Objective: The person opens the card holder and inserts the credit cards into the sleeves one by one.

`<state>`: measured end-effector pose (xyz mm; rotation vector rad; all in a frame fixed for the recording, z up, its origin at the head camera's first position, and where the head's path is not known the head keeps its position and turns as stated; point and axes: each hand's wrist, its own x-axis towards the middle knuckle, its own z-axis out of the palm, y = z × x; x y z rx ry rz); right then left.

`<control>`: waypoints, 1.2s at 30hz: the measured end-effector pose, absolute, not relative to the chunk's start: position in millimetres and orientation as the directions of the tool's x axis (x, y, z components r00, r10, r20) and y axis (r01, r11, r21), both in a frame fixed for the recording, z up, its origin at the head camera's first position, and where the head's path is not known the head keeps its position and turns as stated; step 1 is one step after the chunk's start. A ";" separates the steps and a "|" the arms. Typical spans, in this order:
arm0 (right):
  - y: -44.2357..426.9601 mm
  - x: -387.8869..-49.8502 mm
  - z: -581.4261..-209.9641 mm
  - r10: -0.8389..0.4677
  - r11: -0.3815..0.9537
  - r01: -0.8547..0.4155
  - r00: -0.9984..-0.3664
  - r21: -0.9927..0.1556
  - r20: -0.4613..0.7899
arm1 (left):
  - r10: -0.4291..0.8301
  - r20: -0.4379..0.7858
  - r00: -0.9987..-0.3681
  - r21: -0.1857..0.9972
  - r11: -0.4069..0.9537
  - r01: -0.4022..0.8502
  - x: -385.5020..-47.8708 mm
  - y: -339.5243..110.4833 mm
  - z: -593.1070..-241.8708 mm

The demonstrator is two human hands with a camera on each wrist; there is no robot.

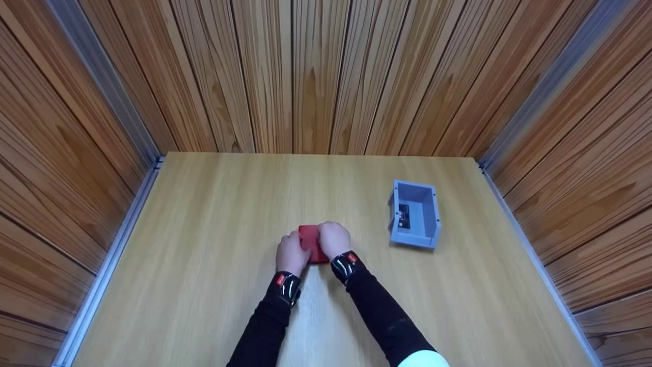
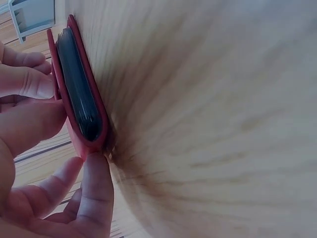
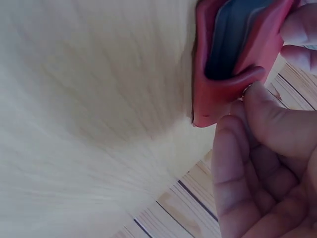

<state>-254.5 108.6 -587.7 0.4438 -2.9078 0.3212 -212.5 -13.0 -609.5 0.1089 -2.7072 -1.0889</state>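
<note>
A red card holder [image 1: 309,239] lies on the table between both hands, with dark clear-edged sleeves inside it. My left hand [image 1: 292,253] holds its left side, the thumb over the cover and fingertips against the folded spine [image 2: 94,147]. On the other side my right hand [image 1: 334,239] pinches the closing strap [image 3: 237,82] at the thumb tip, beside a small metal snap [image 3: 246,90]. The strap curves over the open side, and the sleeves show beneath it. Whether the snap is fastened is hidden by the thumb.
A grey-blue open box [image 1: 415,239] stands on the table [image 1: 214,204] to the right, with a small black item [image 1: 404,216] at its left inner wall. Wood-panelled walls [image 1: 316,76] enclose the back and both sides, with metal rails [image 1: 117,244] along the side edges.
</note>
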 end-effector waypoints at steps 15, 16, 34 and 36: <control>102.2 -257.7 -577.2 -0.248 0.953 -0.261 -0.964 -0.156 0.100 | -0.146 0.099 -0.984 0.719 0.695 -0.031 -209.7 -13.8 -606.6; 102.1 -257.9 -576.5 -0.248 0.952 -0.260 -0.964 -0.160 0.094 | -0.147 0.094 -0.985 0.722 0.691 -0.034 -209.6 -13.8 -606.5; 127.2 -255.3 -587.9 -0.195 0.850 -0.190 -0.980 -0.492 0.041 | -0.164 0.058 -0.985 0.741 0.668 -0.067 -211.6 -12.4 -607.2; 128.2 -255.5 -587.5 -0.197 0.840 -0.190 -0.980 -0.507 0.041 | -0.160 0.066 -0.985 0.740 0.670 -0.059 -212.1 -12.5 -606.7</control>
